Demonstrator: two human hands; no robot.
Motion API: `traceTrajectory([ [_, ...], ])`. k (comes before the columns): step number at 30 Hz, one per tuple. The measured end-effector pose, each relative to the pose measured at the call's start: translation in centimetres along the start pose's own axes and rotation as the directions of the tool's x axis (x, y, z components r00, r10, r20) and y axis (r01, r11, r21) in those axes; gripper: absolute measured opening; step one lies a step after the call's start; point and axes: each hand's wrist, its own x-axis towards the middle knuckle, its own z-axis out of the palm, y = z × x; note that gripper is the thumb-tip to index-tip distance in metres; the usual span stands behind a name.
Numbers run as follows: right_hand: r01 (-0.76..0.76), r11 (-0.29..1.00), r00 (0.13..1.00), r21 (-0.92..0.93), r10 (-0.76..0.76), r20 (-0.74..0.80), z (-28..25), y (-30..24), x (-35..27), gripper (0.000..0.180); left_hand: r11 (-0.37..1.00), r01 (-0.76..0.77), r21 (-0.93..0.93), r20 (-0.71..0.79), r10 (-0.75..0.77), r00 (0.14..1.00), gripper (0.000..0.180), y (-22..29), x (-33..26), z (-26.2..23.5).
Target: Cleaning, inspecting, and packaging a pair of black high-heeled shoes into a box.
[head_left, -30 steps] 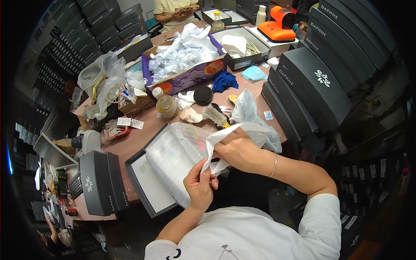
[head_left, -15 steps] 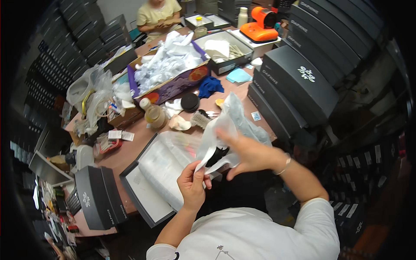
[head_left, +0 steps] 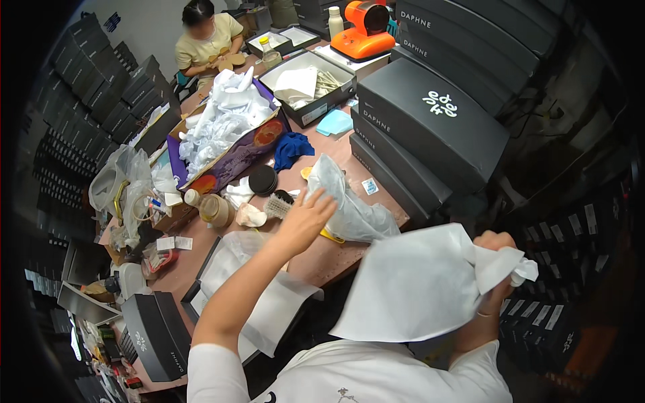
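My right hand (head_left: 496, 258) is closed on the bunched corner of a large white wrapping sheet (head_left: 410, 285). The sheet hangs spread out in front of my body, and I cannot tell whether it is a single layer or a bag. My left hand (head_left: 310, 218) stretches over the table, fingers extended, at the left side of a pale, bag-like bundle (head_left: 366, 218). Whether the fingertips touch the bundle is unclear. Below my left forearm lies a dark open shoe box (head_left: 191, 301), lined with white tissue paper (head_left: 282, 312) that spills over its near side.
Dark shoe boxes (head_left: 430, 127) are stacked at the right. A purple carton (head_left: 235, 158) full of crumpled paper stands farther back, near a blue cloth (head_left: 293, 149). A brush (head_left: 277, 207), a round black tin (head_left: 263, 180) and a jar (head_left: 215, 209) sit beyond my left hand. A co-worker (head_left: 208, 40) sits opposite.
My hands have moved apart. The right carried the white sheet rightward and it is now spread out; the left let go of it and reached forward to the bundle.
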Motion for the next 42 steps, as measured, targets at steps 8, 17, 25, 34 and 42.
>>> traceTrajectory([
  [8,-0.092,0.944,0.989,-0.318,0.122,0.078,-2.8,-1.9,-2.3,0.051,0.972,-0.195,0.129,0.180,0.170,0.969,0.008,-4.1,6.0,7.9],
  [17,0.779,0.617,0.302,-0.114,-0.209,0.930,7.6,5.6,7.3,0.015,0.524,0.492,-0.695,-0.130,-0.765,0.631,0.027,-2.4,-11.6,-15.4],
  [25,0.440,0.711,0.294,-0.549,0.464,0.836,12.7,9.9,0.7,0.063,0.651,0.759,-0.026,-0.109,-0.757,0.645,0.029,3.5,-24.1,-12.1],
  [34,0.250,0.776,-0.029,-0.579,0.604,0.796,23.4,9.9,-7.3,0.089,0.860,0.501,0.093,0.094,-0.509,0.856,0.013,9.3,-21.6,-9.7],
  [42,-0.620,0.745,0.359,-0.245,0.547,0.756,22.7,12.0,-5.6,0.072,0.036,0.632,-0.774,0.344,-0.813,0.469,0.022,18.6,-27.6,-11.4],
])
